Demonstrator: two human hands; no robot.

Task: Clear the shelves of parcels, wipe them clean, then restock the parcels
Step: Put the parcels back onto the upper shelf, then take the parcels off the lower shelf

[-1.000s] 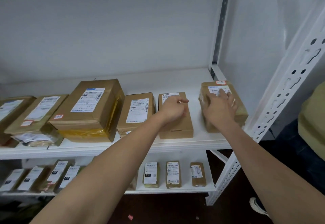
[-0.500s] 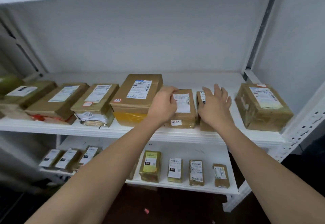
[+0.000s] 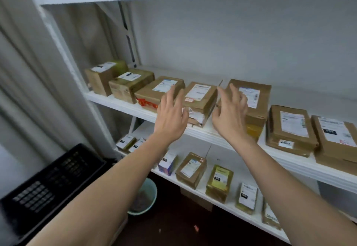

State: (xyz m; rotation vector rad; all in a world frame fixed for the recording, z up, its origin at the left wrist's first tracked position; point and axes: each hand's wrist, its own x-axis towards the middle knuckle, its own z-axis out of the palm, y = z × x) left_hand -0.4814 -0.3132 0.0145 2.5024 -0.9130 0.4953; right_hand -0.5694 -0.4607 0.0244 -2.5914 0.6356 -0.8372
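Left hand: the left hand [image 3: 170, 119] is raised in front of the middle shelf, fingers spread and straight, holding nothing.
Right hand: the right hand [image 3: 230, 116] is up beside it, fingers loosely parted and slightly bent, also empty; whether its fingertips touch the parcel behind them cannot be told.
Between the hands: a brown cardboard parcel with a white shipping label [image 3: 201, 99] lies flat on the shelf, showing in the gap between both hands.
Behind the right hand: a larger brown paper-wrapped parcel with yellow tape at its lower edge [image 3: 255, 100], partly covered by the fingers.
Behind the left hand: a flat brown parcel with red printed tape on its front [image 3: 154, 95].
Middle shelf: the white metal shelf board [image 3: 119, 102] carries a row of brown labelled parcels from the left upright to the right edge of view.
Lower shelf: a white board [image 3: 224, 157] holding smaller parcels, among them a yellow-green wrapped packet [image 3: 219, 183].
Floor side: a black perforated plastic crate [image 3: 52, 184] stands at the left, with a pale teal round bin [image 3: 144, 197] near it.
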